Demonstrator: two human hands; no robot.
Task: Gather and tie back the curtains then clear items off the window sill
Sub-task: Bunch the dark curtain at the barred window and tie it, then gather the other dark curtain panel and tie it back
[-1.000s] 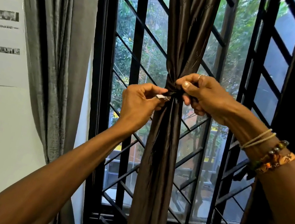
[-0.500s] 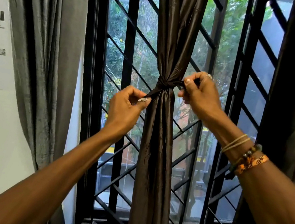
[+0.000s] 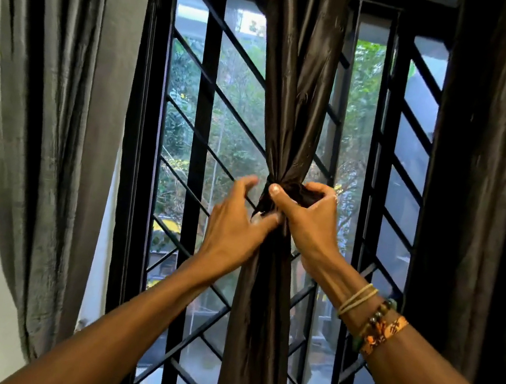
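Fingers (image 3: 247, 187) of your left hand (image 3: 234, 225) spread loosely against the gathered dark brown curtain (image 3: 296, 105) hanging at mid-window before the black grille (image 3: 202, 116), while your right hand (image 3: 308, 221) clenches around its cinched knot (image 3: 292, 190).

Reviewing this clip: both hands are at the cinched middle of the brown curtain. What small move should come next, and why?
Probably snug the knot once more, then let go. The right hand grips the bunched waist of the brown curtain, thumb on the knot; the left hand is half open beside it, fingers spread. The grey curtain at left hangs untied.
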